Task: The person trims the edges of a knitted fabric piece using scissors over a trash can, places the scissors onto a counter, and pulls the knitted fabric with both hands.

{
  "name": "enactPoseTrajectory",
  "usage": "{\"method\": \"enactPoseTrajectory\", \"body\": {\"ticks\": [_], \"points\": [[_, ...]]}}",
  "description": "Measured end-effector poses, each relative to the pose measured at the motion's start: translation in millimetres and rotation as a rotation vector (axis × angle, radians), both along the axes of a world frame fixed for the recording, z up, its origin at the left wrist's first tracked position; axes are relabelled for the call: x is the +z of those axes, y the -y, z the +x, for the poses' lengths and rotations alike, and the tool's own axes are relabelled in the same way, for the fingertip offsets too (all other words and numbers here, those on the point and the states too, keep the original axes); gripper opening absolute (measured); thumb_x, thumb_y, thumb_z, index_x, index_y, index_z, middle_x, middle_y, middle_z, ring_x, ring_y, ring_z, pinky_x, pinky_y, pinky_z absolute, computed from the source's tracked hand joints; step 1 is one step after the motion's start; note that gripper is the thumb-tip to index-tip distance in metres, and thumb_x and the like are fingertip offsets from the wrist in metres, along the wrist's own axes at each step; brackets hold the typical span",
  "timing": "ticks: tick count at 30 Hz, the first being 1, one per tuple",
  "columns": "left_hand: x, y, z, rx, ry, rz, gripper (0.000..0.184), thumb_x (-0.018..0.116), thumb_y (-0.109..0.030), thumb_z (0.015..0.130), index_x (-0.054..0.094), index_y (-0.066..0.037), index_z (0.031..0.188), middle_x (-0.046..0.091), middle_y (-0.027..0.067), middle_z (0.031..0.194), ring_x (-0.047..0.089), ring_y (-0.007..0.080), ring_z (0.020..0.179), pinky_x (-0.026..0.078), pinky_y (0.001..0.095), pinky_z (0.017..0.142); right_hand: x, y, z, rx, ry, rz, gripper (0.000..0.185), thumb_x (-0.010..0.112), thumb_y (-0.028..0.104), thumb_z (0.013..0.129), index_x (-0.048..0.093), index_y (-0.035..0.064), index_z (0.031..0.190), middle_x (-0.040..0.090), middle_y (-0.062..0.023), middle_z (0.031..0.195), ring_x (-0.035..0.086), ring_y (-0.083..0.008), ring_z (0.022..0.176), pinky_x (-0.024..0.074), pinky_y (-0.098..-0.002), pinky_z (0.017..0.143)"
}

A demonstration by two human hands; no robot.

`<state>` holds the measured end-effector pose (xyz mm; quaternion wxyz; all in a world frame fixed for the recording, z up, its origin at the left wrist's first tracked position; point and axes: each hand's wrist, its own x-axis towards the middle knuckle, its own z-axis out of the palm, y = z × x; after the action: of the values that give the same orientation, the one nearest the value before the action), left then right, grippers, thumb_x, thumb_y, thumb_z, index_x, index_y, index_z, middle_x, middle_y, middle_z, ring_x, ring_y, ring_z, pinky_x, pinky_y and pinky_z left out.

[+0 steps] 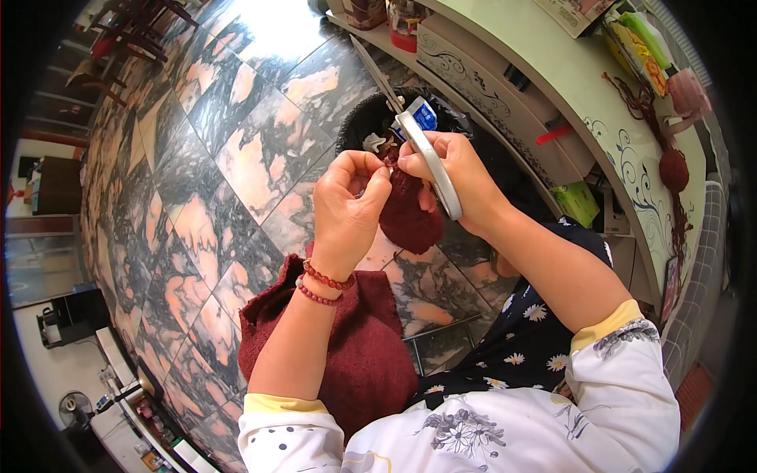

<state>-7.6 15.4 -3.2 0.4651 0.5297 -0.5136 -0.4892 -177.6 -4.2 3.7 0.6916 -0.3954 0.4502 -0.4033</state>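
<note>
Fingers: two hands, nearly tip to tip; thumb and forefinger of the left hand (pixel 351 191) are pinched closed on the top edge of one soft, rounded maroon fabric piece (pixel 412 219), while the right hand (pixel 461 177) curls around one pair of grey-handled metal scissors (pixel 430 162), thumb tip near that edge.
Maroon fabric: the piece hangs just below the fingertips; one larger maroon cloth (pixel 359 335) lies below the fingers, over the lap.
Scissors: blades point forward, beyond the fingertips.
Bracelets: two red beaded strands (pixel 327 277), on the left wrist.
Bin: one round, black-lined bin (pixel 349 132) just beyond the fingers, a blue-and-white packet (pixel 424 114) inside.
Yarn: one maroon ball (pixel 674 171) with loose strands, well right of the fingers.
Counter: pale top (pixel 544 59) with dark swirls, right of the fingers.
Floor: black, grey and salmon marbled tiles (pixel 252 165), left of and beneath the fingers.
Room: dark wooden chairs (pixel 130 35) far beyond the fingers to the left; one fan (pixel 76 410) lower left.
</note>
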Motion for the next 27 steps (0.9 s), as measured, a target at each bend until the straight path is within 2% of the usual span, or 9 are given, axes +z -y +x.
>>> {"method": "enactPoseTrajectory", "body": {"ticks": [8,11,14,17,20,23,27], "points": [[3,0,0,-0.010,-0.086,0.041,0.011,0.068,-0.006,0.090,0.063,0.002,0.095,0.064,0.0007,0.087,0.059,0.0033,0.079,0.049,0.0193,0.070,6,-1,-1,-0.006,-0.006,0.006,0.015,0.068,0.017,0.088,0.060,0.0039,0.091,0.058,0.0002,0.068,0.056,-0.0089,0.045,0.0444,-0.0212,0.041],[4,-2,1,-0.052,-0.053,0.021,0.007,0.065,-0.008,0.095,0.064,-0.002,0.098,0.063,-0.0034,0.090,0.056,0.0013,0.079,0.045,0.0175,0.067,0,1,-2,-0.016,0.018,0.010,0.017,0.069,0.019,0.086,0.063,0.0041,0.093,0.061,0.0002,0.071,0.055,-0.0065,0.045,0.0414,-0.0187,0.040],[5,-3,-1,-0.070,-0.007,0.026,0.007,0.066,-0.007,0.094,0.065,-0.001,0.097,0.065,-0.0026,0.088,0.059,0.0017,0.079,0.047,0.0175,0.066,5,0,-2,-0.012,0.007,0.009,0.015,0.069,0.018,0.086,0.063,0.0040,0.091,0.061,-0.0002,0.071,0.055,-0.0064,0.046,0.0410,-0.0187,0.040],[0,-1,-4,-0.001,0.057,-0.053,0.009,0.071,-0.007,0.087,0.069,0.001,0.090,0.069,0.0015,0.079,0.061,0.0045,0.069,0.051,0.0219,0.064,4,0,-2,0.055,-0.030,-0.023,0.016,0.069,0.018,0.088,0.061,0.0040,0.088,0.058,-0.0002,0.067,0.056,-0.0078,0.045,0.0440,-0.0203,0.042],[0,-1,-3,-0.003,0.055,-0.043,0.009,0.071,-0.008,0.086,0.069,0.001,0.089,0.070,0.0022,0.079,0.061,0.0042,0.068,0.051,0.0226,0.063,3,1,-3,0.062,-0.023,-0.047,0.015,0.069,0.016,0.088,0.061,0.0034,0.088,0.059,-0.0004,0.067,0.055,-0.0072,0.045,0.0435,-0.0198,0.042],[2,-2,3,-0.081,0.094,0.003,0.007,0.066,-0.005,0.093,0.065,0.000,0.096,0.067,-0.0015,0.087,0.059,0.0029,0.077,0.048,0.0194,0.064,5,2,-3,0.083,-0.064,-0.052,0.015,0.070,0.015,0.088,0.062,0.0031,0.089,0.060,-0.0004,0.068,0.055,-0.0066,0.045,0.0432,-0.0193,0.042],[-4,0,1,-0.044,0.320,-0.187,0.004,0.064,-0.003,0.092,0.063,0.000,0.093,0.064,-0.0017,0.085,0.058,0.0037,0.075,0.048,0.0209,0.063,0,3,-1,0.113,-0.104,-0.069,0.014,0.069,0.015,0.088,0.063,0.0033,0.089,0.060,-0.0004,0.068,0.055,-0.0062,0.045,0.0431,-0.0191,0.042]]}}
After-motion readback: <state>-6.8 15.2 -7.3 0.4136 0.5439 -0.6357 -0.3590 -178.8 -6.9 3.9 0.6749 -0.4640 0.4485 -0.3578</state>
